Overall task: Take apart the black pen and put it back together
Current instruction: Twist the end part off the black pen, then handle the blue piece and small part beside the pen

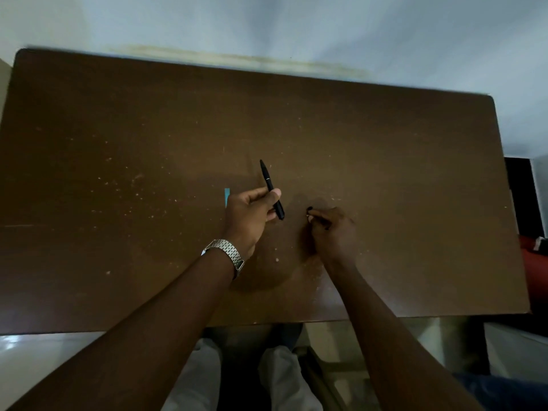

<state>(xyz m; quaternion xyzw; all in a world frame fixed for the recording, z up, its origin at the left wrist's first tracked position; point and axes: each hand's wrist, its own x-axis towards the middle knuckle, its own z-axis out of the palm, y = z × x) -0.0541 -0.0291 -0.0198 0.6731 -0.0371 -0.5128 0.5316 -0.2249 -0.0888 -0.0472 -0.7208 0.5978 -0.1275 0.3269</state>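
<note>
The left hand (252,212) had its grip closed round the black pen (272,189), held above the table (118,143). The right hand (329,225) pinched a small dark part (310,209), likely unscrewed. Keeping the barrel steady and the part aligned would help.

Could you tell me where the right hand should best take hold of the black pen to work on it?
Probably the bare far barrel of the black pen, pinched across from its right side; the left hand covers the middle, and the right hand already holds a small dark piece.
</note>
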